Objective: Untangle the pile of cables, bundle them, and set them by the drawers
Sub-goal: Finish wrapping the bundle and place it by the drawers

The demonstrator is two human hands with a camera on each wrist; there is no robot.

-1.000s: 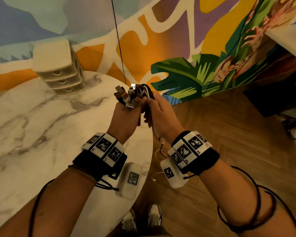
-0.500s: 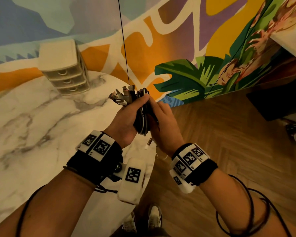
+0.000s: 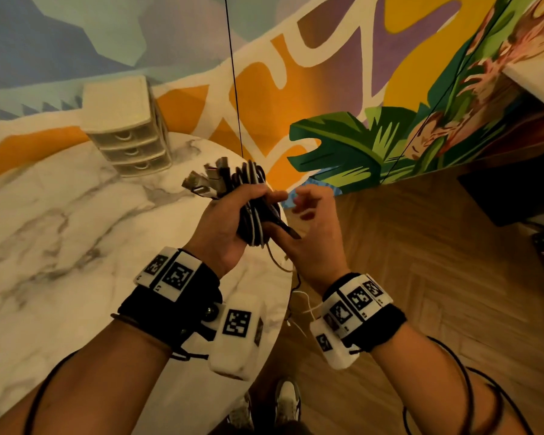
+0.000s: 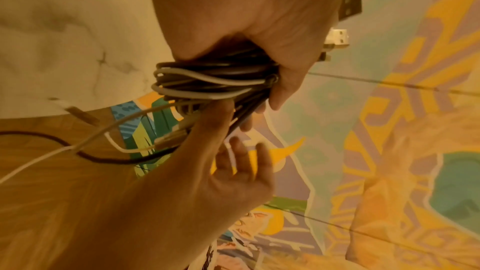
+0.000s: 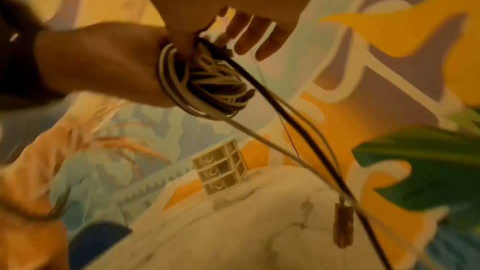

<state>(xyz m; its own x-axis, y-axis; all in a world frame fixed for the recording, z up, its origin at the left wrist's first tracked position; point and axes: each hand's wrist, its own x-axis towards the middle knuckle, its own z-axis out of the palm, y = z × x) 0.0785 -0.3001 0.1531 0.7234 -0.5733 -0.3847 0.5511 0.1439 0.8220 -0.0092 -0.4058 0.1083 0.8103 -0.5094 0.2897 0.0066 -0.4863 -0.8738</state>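
Observation:
A coiled bundle of black and white cables [image 3: 252,196] is held upright above the table's right edge, gripped by my left hand [image 3: 230,218]. Several plugs [image 3: 206,180] stick out of its top. My right hand [image 3: 311,227] is just right of the bundle, its thumb against the coil and its fingers loosely spread. In the left wrist view the bundle [image 4: 207,81] trails loose tails down past that thumb. The right wrist view shows the coil [image 5: 213,89], its tails [image 5: 298,141] and a dangling plug [image 5: 344,225]. The small cream drawers [image 3: 129,130] stand at the table's far edge.
The round marble table [image 3: 60,230] lies to the left, its edge curving under my hands. A wood floor [image 3: 421,277] and painted mural wall are to the right. A thin black cord [image 3: 233,73] hangs down in front of the wall.
My right hand has let its fingers come off the bundle and spread, leaving only the thumb against it. The left hand keeps its grip and has turned the coil more upright.

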